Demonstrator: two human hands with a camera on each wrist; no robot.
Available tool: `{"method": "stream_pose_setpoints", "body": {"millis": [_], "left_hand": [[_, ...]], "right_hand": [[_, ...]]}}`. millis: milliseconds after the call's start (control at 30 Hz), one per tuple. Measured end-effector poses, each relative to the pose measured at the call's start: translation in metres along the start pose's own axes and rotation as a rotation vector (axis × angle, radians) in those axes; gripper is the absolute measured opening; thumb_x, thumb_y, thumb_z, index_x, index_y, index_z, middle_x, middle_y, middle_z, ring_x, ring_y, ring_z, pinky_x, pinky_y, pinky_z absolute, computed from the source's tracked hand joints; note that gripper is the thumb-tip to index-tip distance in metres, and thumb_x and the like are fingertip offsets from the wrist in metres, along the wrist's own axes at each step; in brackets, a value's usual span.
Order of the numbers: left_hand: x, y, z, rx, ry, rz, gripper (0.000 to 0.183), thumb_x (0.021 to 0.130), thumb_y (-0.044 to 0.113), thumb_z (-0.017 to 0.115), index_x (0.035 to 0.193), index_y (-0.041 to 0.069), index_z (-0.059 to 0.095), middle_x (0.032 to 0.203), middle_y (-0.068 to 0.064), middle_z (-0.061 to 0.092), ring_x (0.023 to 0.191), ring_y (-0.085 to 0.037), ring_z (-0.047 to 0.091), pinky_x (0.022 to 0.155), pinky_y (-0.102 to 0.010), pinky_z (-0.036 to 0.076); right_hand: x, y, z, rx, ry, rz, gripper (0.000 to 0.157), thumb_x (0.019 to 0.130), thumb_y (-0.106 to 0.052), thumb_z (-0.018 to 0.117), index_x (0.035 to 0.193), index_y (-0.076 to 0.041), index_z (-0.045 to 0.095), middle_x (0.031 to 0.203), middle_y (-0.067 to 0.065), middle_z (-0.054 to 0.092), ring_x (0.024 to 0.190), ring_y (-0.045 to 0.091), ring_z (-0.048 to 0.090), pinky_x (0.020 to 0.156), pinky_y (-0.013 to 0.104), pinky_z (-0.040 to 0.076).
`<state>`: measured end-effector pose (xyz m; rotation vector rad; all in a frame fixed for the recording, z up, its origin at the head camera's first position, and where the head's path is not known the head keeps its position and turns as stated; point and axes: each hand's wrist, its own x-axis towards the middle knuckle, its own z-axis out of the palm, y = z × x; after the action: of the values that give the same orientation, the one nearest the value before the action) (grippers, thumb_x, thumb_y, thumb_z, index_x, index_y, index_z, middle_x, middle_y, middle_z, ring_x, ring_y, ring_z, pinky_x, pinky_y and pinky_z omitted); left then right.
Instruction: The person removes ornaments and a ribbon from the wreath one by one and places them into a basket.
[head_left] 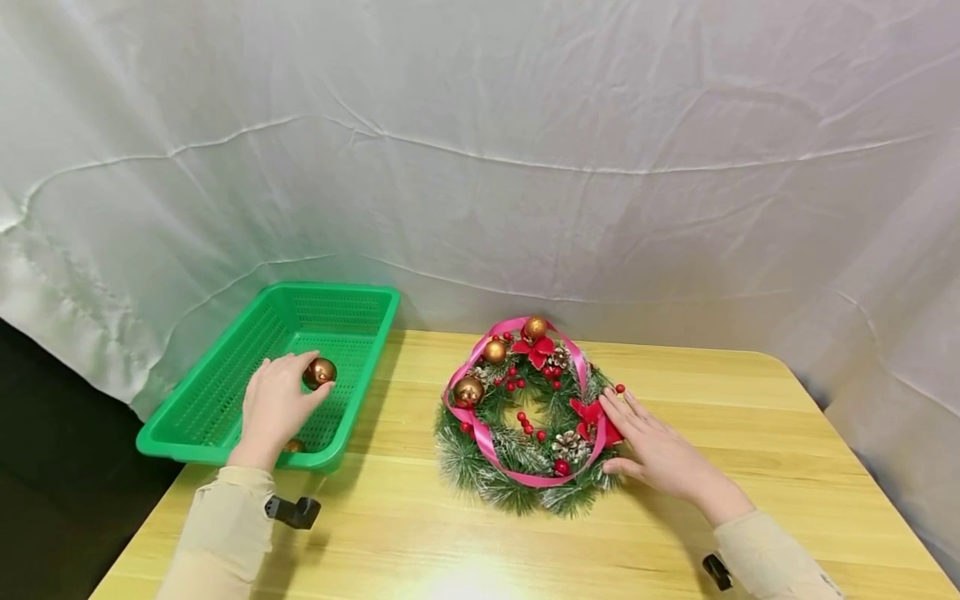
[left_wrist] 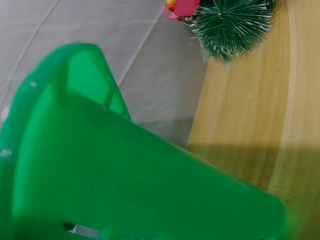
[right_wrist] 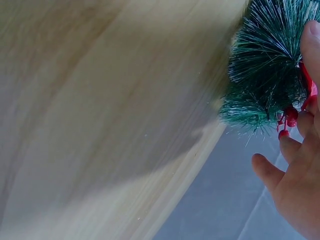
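Over the green basket (head_left: 365,350), my left hand (head_left: 276,402) pinches a shiny brown Christmas ball (head_left: 322,373) between thumb and fingers. The left wrist view shows the basket's wall (left_wrist: 125,175) but not the hand or the ball. A Christmas wreath (head_left: 480,475) of green frosted needles lies on the table, with a pink ribbon (head_left: 538,481) looped around on top. Golden-brown balls, red flowers, pine cones and red berries decorate it. At the wreath's right side rests my right hand (head_left: 663,454), fingers extended beside a red flower (head_left: 587,412).
Another brown ball (head_left: 295,446) sits in the basket's near corner, partly hidden. The wooden table (head_left: 420,533) extends in front and to the right. A grey cloth (head_left: 525,167) hangs behind it, and the basket overhangs the table's left edge.
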<state>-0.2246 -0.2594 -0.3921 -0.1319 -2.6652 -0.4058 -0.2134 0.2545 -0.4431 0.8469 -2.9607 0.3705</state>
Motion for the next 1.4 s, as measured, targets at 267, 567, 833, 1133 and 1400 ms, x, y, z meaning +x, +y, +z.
{"method": "stream_pose_setpoints", "body": {"millis": [267, 567, 833, 1133, 1400], "left_hand": [[-0.002, 0.001, 0.008, 0.002, -0.099, -0.010, 0.054, 0.076, 0.028, 0.072, 0.122, 0.005, 0.055, 0.111, -0.023, 0.060, 0.107, -0.040, 0.051, 0.101, -0.057, 0.025], [-0.002, -0.001, 0.011, 0.008, -0.155, -0.025, 0.054, 0.076, 0.027, 0.072, 0.122, 0.004, 0.055, 0.111, -0.023, 0.059, 0.106, -0.041, 0.051, 0.100, -0.058, 0.026], [-0.001, -0.002, 0.010, -0.038, -0.142, -0.056, 0.057, 0.080, 0.027, 0.067, 0.129, 0.005, 0.048, 0.124, -0.021, 0.053, 0.115, -0.041, 0.045, 0.104, -0.055, 0.021], [-0.001, 0.016, 0.002, -0.061, -0.063, -0.001, 0.055, 0.081, 0.030, 0.067, 0.129, 0.009, 0.049, 0.124, -0.018, 0.054, 0.115, -0.039, 0.046, 0.099, -0.055, 0.029], [0.005, 0.062, -0.009, -0.109, 0.005, 0.101, 0.053, 0.081, 0.031, 0.068, 0.128, 0.012, 0.052, 0.125, -0.015, 0.054, 0.120, -0.033, 0.044, 0.105, -0.049, 0.026]], "right_hand": [[0.000, 0.000, -0.001, -0.002, -0.012, 0.010, 0.090, 0.079, -0.057, 0.054, 0.147, -0.016, 0.011, 0.152, 0.006, 0.006, 0.137, 0.033, 0.007, 0.105, 0.056, 0.017], [-0.001, 0.000, -0.001, -0.010, -0.013, 0.010, 0.090, 0.079, -0.058, 0.053, 0.147, -0.016, 0.011, 0.152, 0.006, 0.006, 0.137, 0.032, 0.006, 0.104, 0.058, 0.018], [-0.001, 0.000, -0.001, -0.013, -0.013, 0.006, 0.090, 0.079, -0.058, 0.053, 0.147, -0.014, 0.012, 0.152, 0.007, 0.007, 0.137, 0.034, 0.008, 0.105, 0.057, 0.018], [-0.001, -0.001, -0.002, -0.012, -0.019, 0.007, 0.090, 0.079, -0.058, 0.052, 0.147, -0.014, 0.012, 0.152, 0.007, 0.007, 0.137, 0.034, 0.008, 0.105, 0.056, 0.017], [-0.001, -0.001, -0.001, -0.019, 0.004, -0.002, 0.090, 0.079, -0.058, 0.054, 0.146, -0.014, 0.013, 0.152, 0.008, 0.009, 0.137, 0.032, 0.007, 0.104, 0.057, 0.020]]}}
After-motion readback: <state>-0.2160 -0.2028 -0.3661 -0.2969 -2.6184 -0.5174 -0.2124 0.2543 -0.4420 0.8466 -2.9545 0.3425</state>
